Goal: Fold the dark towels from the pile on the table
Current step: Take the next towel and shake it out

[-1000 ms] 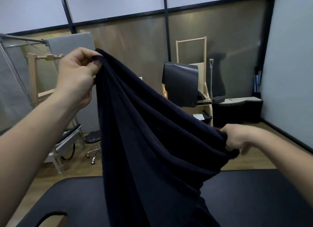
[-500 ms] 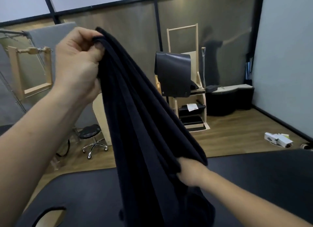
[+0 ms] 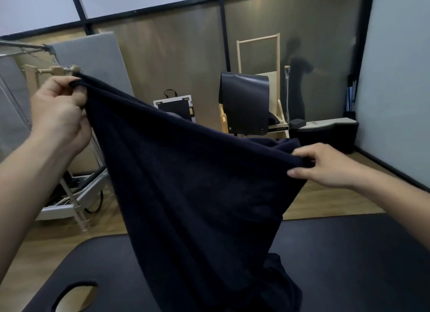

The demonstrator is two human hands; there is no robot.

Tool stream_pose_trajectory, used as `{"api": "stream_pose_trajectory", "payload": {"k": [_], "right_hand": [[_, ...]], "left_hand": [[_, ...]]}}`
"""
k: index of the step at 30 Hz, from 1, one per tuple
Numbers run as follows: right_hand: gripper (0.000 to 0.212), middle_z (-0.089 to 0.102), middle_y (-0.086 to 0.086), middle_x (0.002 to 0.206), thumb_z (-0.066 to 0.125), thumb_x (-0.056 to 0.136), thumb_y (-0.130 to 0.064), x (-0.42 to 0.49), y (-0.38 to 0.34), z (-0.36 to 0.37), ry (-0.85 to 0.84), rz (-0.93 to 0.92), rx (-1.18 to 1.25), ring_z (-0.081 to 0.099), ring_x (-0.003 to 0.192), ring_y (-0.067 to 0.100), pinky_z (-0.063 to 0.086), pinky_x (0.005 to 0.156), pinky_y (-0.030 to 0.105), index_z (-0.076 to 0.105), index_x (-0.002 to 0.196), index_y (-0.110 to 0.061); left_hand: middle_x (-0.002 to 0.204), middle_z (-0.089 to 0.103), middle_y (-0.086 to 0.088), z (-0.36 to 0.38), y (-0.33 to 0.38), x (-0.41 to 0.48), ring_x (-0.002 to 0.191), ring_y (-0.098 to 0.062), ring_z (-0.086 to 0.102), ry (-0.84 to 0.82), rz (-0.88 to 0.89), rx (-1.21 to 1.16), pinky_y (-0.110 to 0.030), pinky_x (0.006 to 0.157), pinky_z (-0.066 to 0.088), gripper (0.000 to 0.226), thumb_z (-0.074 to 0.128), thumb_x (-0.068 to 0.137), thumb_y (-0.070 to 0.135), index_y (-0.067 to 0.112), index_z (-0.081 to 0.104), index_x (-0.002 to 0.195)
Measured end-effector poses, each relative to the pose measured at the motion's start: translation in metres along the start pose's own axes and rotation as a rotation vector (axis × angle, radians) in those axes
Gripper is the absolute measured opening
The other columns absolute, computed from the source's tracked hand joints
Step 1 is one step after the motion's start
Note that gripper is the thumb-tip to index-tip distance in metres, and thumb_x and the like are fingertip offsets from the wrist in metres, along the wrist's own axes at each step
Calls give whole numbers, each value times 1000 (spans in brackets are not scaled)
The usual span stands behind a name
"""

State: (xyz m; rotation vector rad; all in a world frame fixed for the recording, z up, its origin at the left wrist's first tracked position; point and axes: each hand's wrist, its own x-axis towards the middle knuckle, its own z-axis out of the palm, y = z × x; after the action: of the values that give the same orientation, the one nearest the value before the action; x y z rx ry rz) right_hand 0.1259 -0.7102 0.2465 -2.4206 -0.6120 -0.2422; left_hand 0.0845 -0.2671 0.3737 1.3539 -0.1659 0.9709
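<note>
1. Your left hand (image 3: pixel 58 111) is up high at the left, fingers closed in a pinch on one corner of the dark towel (image 3: pixel 193 183). The cloth bunches where you grip it.

2. Your right hand (image 3: pixel 325 165) sits lower, at the right, thumb and fingers clamped on the far end of the same top edge. Gathered fabric bulges just behind the knuckles.

3. Between your hands the top edge runs slanted, high left to low right, fairly taut. The towel hangs below it in a narrowing drape.

4. The towel's lower end reaches the black padded bench (image 3: pixel 349 253) and crumples there into a dark heap (image 3: pixel 274 286). You cannot tell from here whether that heap is only this towel's tail or more of the pile; black on black hides the edges.

5. Progress, as judged: early. The towel is opened out and held by two corners, but no fold is in it yet. No folded towel shows anywhere on the bench.

6. Left to do: level the edge, bring corners together, lay it down, then the remaining towels.

7. Beyond: a face hole (image 3: pixel 76 295) in the bench near left, wooden floor, a metal frame (image 3: pixel 76 195) at left.
</note>
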Motion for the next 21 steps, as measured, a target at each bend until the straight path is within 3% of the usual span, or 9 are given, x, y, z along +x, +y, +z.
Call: {"api": "stream_pose_trajectory", "payload": {"k": [3, 6, 7, 8, 9, 12, 15, 17, 21], "right_hand": [[32, 66, -10, 73, 65, 81, -59, -17, -11, 18, -74, -31, -157, 62, 71, 5, 52, 69, 35, 68, 76, -28], [73, 61, -6, 64, 21, 82, -81, -46, -4, 47, -55, 117, -65, 56, 65, 7, 39, 64, 27, 58, 65, -21], [79, 64, -3, 67, 15, 83, -79, -60, 4, 62, -20, 191, 48, 59, 69, 10, 40, 68, 28, 61, 67, -17], [78, 67, -1, 72, 17, 86, -75, -74, 12, 79, 14, 258, 136, 61, 75, 13, 43, 73, 32, 64, 69, -14], [71, 67, -1, 76, 25, 91, -68, -86, 21, 98, 28, 289, 174, 61, 81, 17, 43, 77, 37, 64, 70, -13], [39, 53, -7, 91, 48, 96, -48, -112, 54, 157, -70, 371, -16, 44, 101, 16, 37, 85, 37, 65, 70, -24], [29, 48, -11, 109, 61, 91, -47, -138, 86, 199, -174, 564, -35, 37, 116, 18, 40, 97, 36, 70, 68, -32], [38, 67, -8, 100, 58, 93, -48, -157, 87, 215, -232, 709, 195, 59, 105, 22, 48, 85, 34, 71, 63, -29], [39, 62, 5, 118, 50, 96, -54, -157, 58, 236, -139, 1024, 1075, 64, 108, 32, 59, 71, 43, 60, 115, -21]], "left_hand": [[105, 65, -5, 10, 3, -6, 101, -22, 64, -76, 15, -45, -33, 82, 54, 33, 55, 92, 2, 28, 68, 76], [119, 64, -12, 13, 7, -14, 114, -29, 62, -168, 1, -74, -39, 94, 52, 14, 76, 84, 22, 27, 72, 96], [124, 64, -11, 11, 4, -16, 120, -28, 61, -166, -36, -73, -39, 99, 52, 46, 85, 74, 36, 18, 68, 112], [127, 65, -8, 10, 2, -21, 122, -25, 61, -183, -66, -41, -39, 101, 52, 70, 88, 67, 46, 11, 62, 123], [123, 68, -2, 11, -3, -30, 118, -20, 63, -220, -46, -22, -36, 99, 53, 71, 86, 67, 49, 12, 62, 122], [86, 70, 17, 26, -24, -69, 79, -6, 65, -372, 6, 146, -24, 67, 54, 9, 68, 87, 24, 29, 62, 89], [79, 65, 12, 31, -50, -98, 63, -3, 57, -370, -43, 157, -17, 48, 40, 25, 54, 95, 4, 27, 58, 84], [81, 65, 11, 29, -59, -108, 62, -1, 55, -402, -82, 110, -15, 48, 37, 26, 53, 96, 6, 28, 61, 85], [77, 65, 14, 34, -59, -128, 57, 0, 53, -444, -137, 41, -15, 45, 34, 29, 53, 97, 4, 28, 62, 83]]}}
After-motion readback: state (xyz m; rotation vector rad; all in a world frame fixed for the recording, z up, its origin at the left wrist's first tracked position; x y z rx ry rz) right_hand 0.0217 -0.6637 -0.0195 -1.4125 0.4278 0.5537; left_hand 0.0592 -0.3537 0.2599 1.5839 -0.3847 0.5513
